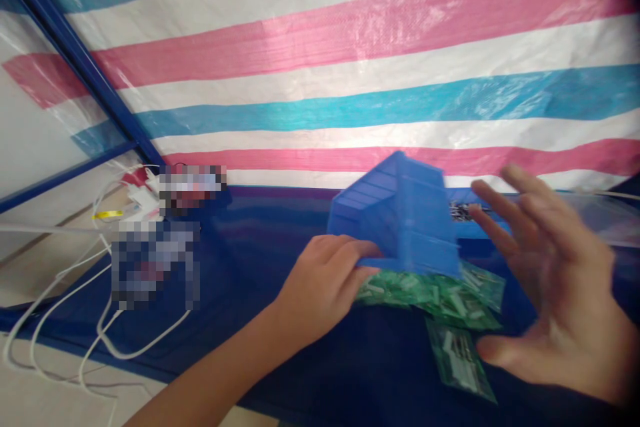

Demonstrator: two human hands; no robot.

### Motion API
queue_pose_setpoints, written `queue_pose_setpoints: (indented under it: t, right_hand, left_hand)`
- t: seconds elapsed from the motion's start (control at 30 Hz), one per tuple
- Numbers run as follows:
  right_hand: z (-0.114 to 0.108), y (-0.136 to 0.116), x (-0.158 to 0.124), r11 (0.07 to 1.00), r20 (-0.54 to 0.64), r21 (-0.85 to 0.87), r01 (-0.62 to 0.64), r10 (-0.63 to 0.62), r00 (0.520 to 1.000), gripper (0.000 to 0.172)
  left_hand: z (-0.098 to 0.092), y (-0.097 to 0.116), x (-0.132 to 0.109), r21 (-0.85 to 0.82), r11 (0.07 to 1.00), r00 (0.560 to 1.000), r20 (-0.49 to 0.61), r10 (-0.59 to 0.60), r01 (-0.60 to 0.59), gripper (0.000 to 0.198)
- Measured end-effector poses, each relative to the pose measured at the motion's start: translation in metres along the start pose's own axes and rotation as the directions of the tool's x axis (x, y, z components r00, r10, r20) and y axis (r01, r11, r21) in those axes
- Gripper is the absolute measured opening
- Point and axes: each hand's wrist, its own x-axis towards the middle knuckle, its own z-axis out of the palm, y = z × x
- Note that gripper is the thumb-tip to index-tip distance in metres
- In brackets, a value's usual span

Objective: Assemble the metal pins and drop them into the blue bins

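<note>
A blue plastic bin (430, 220), thin-walled and boxy with sloping sides and moulded ribs, tilts above the middle-right part of the table (270, 227). The left hand (325, 273) grips its near left edge, fingers curled over the rim and thumb underneath. The right hand (565, 267) is spread wide, fingers parted and slightly curved, with nothing in its grasp; it stands apart from the bin, to the right, and motion softens its outline.

Under the near side of the bin lies a heap of green-tinted packets (450, 300), glossy, crinkled film through which short whitish pieces show. One flat packet (460, 357) lies nearer, just left of the right thumb, with slim pale and metallic pieces inside. Beyond the bin on the right, small shiny metal pieces (463, 211) form a jumbled cluster, too blurred to identify.

The table is smooth, dark blue and faintly glossy. Behind it hangs a woven plastic tarp (320, 47), creased and shiny, in broad pink, white and turquoise stripes. On the left, a straight blue bar (100, 87) runs diagonally in front of it. Smooth white cables (145, 347) loop over the near left edge, one bearing a yellow tag (109, 215); coarse pixel blocks hide two areas beside them.
</note>
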Motion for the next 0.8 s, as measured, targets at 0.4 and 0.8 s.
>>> queue_pose_setpoints:
  t: [0.4,0.8]
  right_hand:
    - [0.037,0.032,-0.059,0.988,0.540,-0.131,0.087,-0.003,0.842,0.103]
    - [0.045,0.046,-0.057,0.965,0.545,-0.250,0.084,0.069,0.835,0.096]
  left_hand:
    - [-0.026,-0.105,0.004,0.618,0.784,0.884,0.400,-0.242,-0.065,0.035]
    - [-0.007,-0.111,0.012,0.553,0.828,0.944,0.312,-0.105,-0.091,0.050]
